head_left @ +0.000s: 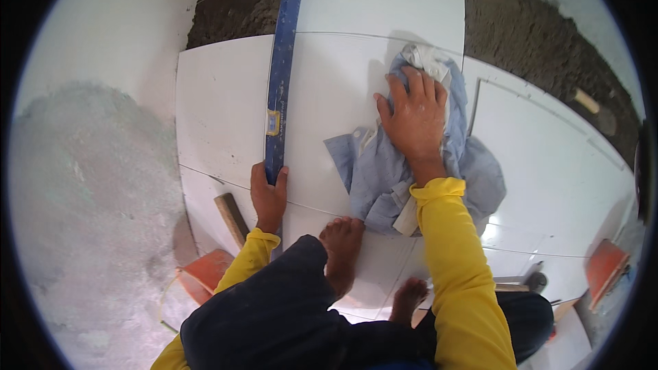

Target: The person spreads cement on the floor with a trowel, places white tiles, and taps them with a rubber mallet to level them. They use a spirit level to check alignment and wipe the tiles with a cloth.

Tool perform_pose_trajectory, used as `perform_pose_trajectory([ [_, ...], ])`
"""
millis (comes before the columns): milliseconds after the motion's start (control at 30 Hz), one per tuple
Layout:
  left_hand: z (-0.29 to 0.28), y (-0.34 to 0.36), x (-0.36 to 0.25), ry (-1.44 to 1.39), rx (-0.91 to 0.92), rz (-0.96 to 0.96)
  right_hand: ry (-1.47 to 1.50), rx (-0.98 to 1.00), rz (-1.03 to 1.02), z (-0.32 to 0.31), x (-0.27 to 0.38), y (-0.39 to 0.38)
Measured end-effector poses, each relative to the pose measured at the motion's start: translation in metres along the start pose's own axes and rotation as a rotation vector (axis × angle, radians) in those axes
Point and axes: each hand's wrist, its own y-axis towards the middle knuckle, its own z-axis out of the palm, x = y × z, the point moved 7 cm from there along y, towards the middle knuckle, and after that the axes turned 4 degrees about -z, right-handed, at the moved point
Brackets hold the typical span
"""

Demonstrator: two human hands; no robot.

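From beneath my left hand (269, 202), the spirit level (282, 62) ran straight away from me, its long axis pointing ahead and leaning a little to the right, until its far end passed out of view at the upper edge. My left fingers and thumb were closed on its two long sides near my end, while my right hand (417, 116) lay palm down, fingers loosely spread, on a bunched cloth (373, 185) to the right of the level and apart from it. The level was a slim blue bar, scuffed and pale-specked, with a yellowish vial window (273, 122) ahead of my grip; the cloth was pale blue and crumpled, with whitish folds at its far side. Close in, my dark-trousered knee (260, 308) and left wrist stood in the way, so I could not clearly tell where the level's near end lay. A bare foot (343, 243) rested just beside the cloth. Over to the left lay an orange container (207, 270) and, slightly farther, a wooden block (232, 218). White tiles (336, 89) spread under both level and cloth, and past them dark mortar (528, 34) lay at the far left and right.
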Motion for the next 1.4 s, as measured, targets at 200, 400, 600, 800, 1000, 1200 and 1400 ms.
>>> perform_pose_trajectory([
  [200,0.011,0.006,-0.001,0.106,0.069,-0.037,0.134,-0.098,0.069,0.0,-0.018,-0.008],
  [400,0.004,-0.005,0.005,0.239,0.009,-0.163,0.334,-0.279,0.138,0.005,-0.031,-0.013],
  [600,0.003,-0.002,0.028,0.32,0.026,-0.222,0.361,-0.333,0.229,0.005,-0.039,-0.017],
  [800,0.003,0.001,0.025,0.272,0.126,-0.249,0.474,-0.359,0.3,0.007,-0.046,-0.016],
  [1000,0.006,0.001,0.038,0.06,0.102,-0.272,0.444,-0.413,0.324,0.01,-0.044,-0.013],
  [1200,0.01,0.001,0.032,0.006,0.119,-0.314,0.421,-0.429,0.307,0.012,-0.045,-0.011],
  [1400,0.0,0.0,0.034,0.169,0.115,-0.272,0.495,-0.402,0.3,0.009,-0.045,-0.009],
])
